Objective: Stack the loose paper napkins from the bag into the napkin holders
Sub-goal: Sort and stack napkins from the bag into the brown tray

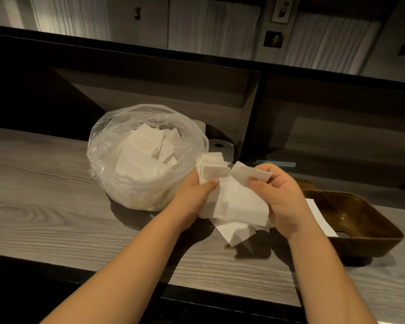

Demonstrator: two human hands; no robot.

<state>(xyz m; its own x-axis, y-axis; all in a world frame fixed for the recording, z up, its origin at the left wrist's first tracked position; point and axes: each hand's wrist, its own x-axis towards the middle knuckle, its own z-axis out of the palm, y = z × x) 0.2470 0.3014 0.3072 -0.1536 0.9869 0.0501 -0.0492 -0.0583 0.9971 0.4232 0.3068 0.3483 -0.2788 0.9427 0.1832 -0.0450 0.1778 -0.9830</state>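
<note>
A clear plastic bag (117,146) stands open on the grey wooden counter (44,195), with several loose white napkins (145,150) inside. Just right of the bag, both hands hold an untidy bunch of white napkins (238,206) above the counter. My left hand (194,195) grips the bunch's left side, thumb on top. My right hand (283,199) pinches a napkin on the right side between thumb and fingers. A brown tray-shaped napkin holder (369,220) sits at the right, with a white napkin (320,218) lying in it, partly hidden by my right wrist.
A raised dark shelf with dividers (250,108) runs behind the counter. A small pale object with a dark hole (220,146) sits behind the bag. A blue strip (278,163) lies beyond my hands. The counter's dark front edge (196,302) is close to me.
</note>
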